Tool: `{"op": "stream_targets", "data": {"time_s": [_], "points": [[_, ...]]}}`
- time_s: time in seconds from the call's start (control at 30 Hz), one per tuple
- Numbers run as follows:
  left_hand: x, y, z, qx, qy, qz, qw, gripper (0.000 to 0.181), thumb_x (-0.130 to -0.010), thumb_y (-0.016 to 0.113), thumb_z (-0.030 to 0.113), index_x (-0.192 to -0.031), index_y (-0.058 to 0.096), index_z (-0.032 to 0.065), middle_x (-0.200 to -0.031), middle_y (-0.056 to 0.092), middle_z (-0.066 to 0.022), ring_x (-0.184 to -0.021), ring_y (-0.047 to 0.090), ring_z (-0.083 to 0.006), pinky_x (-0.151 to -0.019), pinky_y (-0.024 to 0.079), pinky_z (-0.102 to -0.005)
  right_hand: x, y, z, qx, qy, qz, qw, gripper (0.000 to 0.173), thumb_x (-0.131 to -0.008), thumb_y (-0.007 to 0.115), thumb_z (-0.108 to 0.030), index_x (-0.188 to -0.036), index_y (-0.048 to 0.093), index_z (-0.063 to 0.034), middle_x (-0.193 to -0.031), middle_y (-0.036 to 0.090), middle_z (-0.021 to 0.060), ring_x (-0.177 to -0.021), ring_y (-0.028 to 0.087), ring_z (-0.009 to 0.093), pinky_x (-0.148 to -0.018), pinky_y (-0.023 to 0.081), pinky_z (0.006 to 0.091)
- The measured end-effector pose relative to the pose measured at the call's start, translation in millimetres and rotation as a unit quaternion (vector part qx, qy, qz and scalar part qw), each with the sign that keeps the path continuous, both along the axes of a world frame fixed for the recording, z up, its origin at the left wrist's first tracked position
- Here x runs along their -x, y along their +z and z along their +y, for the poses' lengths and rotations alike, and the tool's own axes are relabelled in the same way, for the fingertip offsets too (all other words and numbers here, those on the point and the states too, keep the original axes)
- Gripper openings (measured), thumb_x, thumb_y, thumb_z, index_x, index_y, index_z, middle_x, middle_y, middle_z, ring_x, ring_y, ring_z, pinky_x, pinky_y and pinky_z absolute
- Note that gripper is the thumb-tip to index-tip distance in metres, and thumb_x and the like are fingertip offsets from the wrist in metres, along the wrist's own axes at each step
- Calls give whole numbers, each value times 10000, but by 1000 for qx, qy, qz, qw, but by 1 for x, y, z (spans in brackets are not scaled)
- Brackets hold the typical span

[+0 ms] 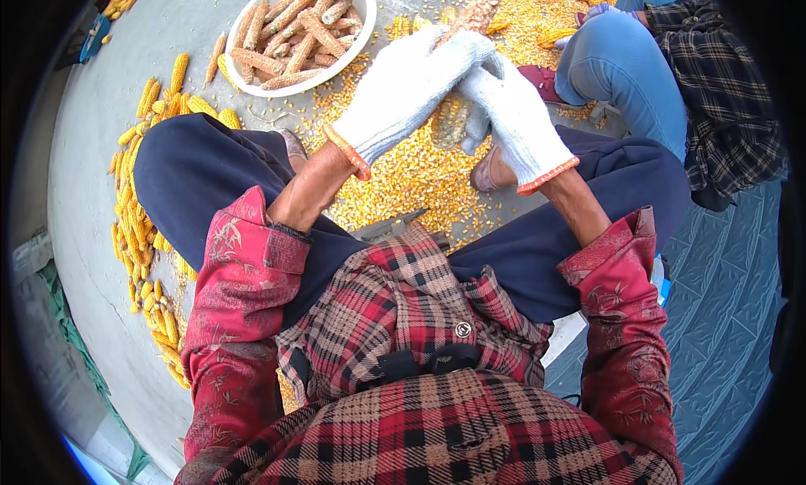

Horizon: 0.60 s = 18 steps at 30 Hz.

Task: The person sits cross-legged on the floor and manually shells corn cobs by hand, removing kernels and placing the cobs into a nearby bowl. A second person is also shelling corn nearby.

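Both my hands wear white knit gloves with orange cuffs and meet, overlapping, above the floor. My left hand (403, 85) closes around a bare corn cob (478, 10), whose rough pinkish-brown end sticks out past the fingers. My right hand (513, 117) grips a partly shelled ear of corn (448, 121), with some yellow kernels still on its side. The gloves hide the middle, so I cannot tell whether these are two pieces or one. Below the hands, loose yellow kernels (403, 170) spread over the concrete between my feet.
A white basin (371, 19) of bare cobs (296, 38) stands ahead to the left. Unshelled ears (132, 214) lie along my left side. A dark flat tool (390, 226) lies between my legs. At the right, another person in jeans (620, 76) sits close by.
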State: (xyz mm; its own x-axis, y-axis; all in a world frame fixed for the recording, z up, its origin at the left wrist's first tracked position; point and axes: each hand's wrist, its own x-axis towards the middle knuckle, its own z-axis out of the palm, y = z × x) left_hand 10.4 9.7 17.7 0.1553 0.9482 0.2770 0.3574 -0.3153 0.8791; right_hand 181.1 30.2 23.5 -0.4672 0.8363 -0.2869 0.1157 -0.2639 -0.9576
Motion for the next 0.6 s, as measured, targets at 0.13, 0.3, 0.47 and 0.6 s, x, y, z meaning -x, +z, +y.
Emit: {"op": "stream_targets", "data": {"time_s": [0.13,0.3,0.47,0.6], "points": [[-7,-1,-5,97,81,35,991,450,-973,566,450,-1081,656,23,-878,658,-71,-751,646,-143,-589,498,-272,2,5,-4,-41,-23,-52,998,440,-946,594,-222,-1305,519,21,-875,635,76,-489,568,117,-433,504,271],[-10,-3,-4,208,141,-263,932,542,-936,577,486,-985,667,-47,-841,672,-114,-730,635,-173,-685,524,-310,-6,-2,4,-2,-73,28,997,372,-951,559,-158,-1271,541,31,-867,621,83,-484,559,114,-440,509,278],[-11,-13,-9,95,99,-137,981,489,-972,519,482,-964,668,16,-761,631,-130,-665,608,-203,-630,503,-340,-3,-3,-2,-70,-81,-30,994,339,-930,579,-163,-1220,570,12,-813,645,78,-530,604,125,-487,526,282],[-15,-11,-18,110,63,37,991,266,-988,482,308,-1104,624,114,-861,611,-180,-759,619,-335,-682,492,-418,0,-7,-1,-137,-111,-91,980,311,-898,620,-174,-1163,604,-13,-795,662,80,-563,643,145,-513,524,281]]}}
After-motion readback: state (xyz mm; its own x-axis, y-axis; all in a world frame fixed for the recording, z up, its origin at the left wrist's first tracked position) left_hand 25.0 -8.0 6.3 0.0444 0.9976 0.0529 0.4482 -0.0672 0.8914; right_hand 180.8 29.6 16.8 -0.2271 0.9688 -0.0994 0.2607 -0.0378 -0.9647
